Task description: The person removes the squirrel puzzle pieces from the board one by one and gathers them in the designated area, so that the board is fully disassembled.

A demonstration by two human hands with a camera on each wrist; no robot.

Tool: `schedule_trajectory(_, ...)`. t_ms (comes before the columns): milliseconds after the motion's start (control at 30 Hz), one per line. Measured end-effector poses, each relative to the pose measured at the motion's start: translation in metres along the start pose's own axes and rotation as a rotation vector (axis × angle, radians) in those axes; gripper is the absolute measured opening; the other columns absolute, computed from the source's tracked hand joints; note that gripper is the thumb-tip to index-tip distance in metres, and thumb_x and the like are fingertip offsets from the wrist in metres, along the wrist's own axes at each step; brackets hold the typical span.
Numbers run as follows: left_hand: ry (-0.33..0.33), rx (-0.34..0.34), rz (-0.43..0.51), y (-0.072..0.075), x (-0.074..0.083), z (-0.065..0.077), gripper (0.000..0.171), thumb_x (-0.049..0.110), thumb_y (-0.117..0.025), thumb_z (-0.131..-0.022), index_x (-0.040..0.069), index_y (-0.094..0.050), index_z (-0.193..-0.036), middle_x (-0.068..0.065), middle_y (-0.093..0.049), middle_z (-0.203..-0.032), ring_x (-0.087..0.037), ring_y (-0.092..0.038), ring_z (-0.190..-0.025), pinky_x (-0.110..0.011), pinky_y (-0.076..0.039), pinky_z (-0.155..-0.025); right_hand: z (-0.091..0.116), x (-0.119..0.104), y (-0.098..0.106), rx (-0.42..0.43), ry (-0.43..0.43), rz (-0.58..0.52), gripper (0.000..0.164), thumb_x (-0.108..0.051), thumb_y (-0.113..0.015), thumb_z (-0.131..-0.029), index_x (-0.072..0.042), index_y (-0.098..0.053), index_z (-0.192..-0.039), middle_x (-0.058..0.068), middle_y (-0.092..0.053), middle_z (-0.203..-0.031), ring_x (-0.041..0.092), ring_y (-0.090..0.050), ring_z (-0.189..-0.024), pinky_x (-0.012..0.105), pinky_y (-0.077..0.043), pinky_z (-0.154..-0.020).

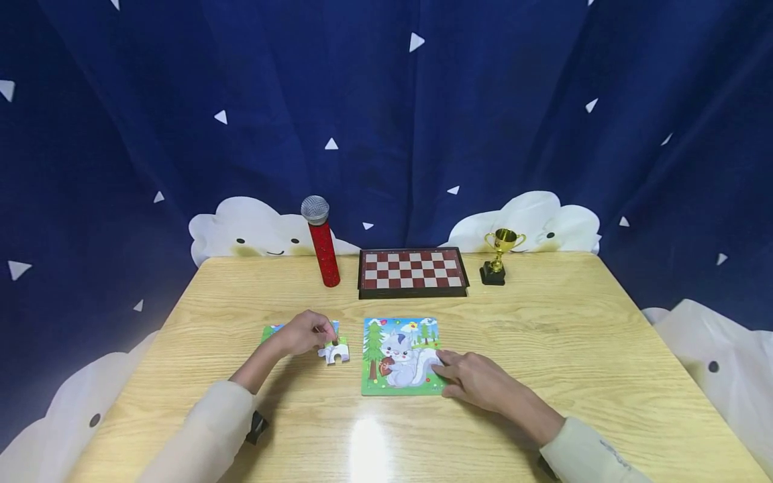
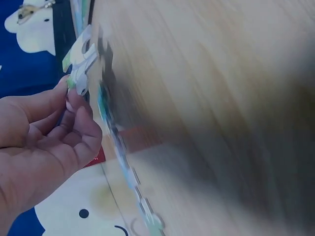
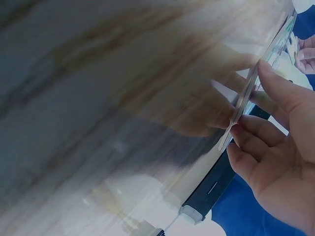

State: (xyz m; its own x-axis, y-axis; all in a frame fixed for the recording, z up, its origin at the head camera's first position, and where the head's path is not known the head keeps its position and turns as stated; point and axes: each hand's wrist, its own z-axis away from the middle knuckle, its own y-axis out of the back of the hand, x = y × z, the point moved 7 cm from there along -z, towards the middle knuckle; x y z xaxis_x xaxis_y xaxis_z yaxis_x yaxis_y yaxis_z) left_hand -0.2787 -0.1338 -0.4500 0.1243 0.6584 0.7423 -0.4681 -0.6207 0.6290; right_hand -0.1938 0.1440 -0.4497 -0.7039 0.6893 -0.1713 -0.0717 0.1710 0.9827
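Observation:
In the head view, my left hand (image 1: 304, 334) pinches a jigsaw piece (image 1: 342, 351) between thumb and fingertips, above the table. The left wrist view shows the piece (image 2: 82, 64) tilted, white and green. Behind that hand lie other puzzle pieces (image 1: 268, 332), mostly hidden; they appear edge-on as a thin row in the left wrist view. To the right lies a square squirrel picture (image 1: 400, 367), flat on the table. My right hand (image 1: 483, 381) touches its right edge, with fingers on the picture and the thumb near the lower corner.
A red microphone (image 1: 325, 251) with a silver head stands at the back left. A red-and-white chessboard (image 1: 413, 271) lies at the back middle, beside a gold trophy cup (image 1: 498, 256) on a black base. Behind the wooden table (image 1: 561, 335) hangs a blue curtain (image 1: 374, 87).

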Motion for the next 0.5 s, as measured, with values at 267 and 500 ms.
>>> schedule_trajectory(267,0.014,0.005,-0.093,0.002,-0.012,0.005,0.013,-0.004,-0.054,-0.089,-0.001,-0.067,-0.085,-0.008,-0.066,-0.080,-0.012,-0.053,-0.066,-0.024,-0.043,-0.059,-0.001,0.000,0.000,-0.006,-0.004,-0.005,0.046,-0.030,-0.071,-0.082,-0.004,-0.064,-0.120,0.023,-0.057,-0.129,0.033,-0.060,-0.114,0.043,-0.051,-0.091)
schedule_trajectory(500,0.030,0.018,-0.158,-0.001,-0.015,0.006,0.012,-0.001,-0.057,-0.089,0.002,-0.066,-0.082,-0.005,-0.063,-0.077,-0.012,-0.052,-0.068,-0.024,-0.043,-0.060,-0.001,0.000,0.000,-0.003,-0.002,-0.007,0.047,-0.030,-0.071,-0.082,-0.004,-0.064,-0.120,0.023,-0.057,-0.129,0.033,-0.061,-0.114,0.043,-0.051,-0.091)
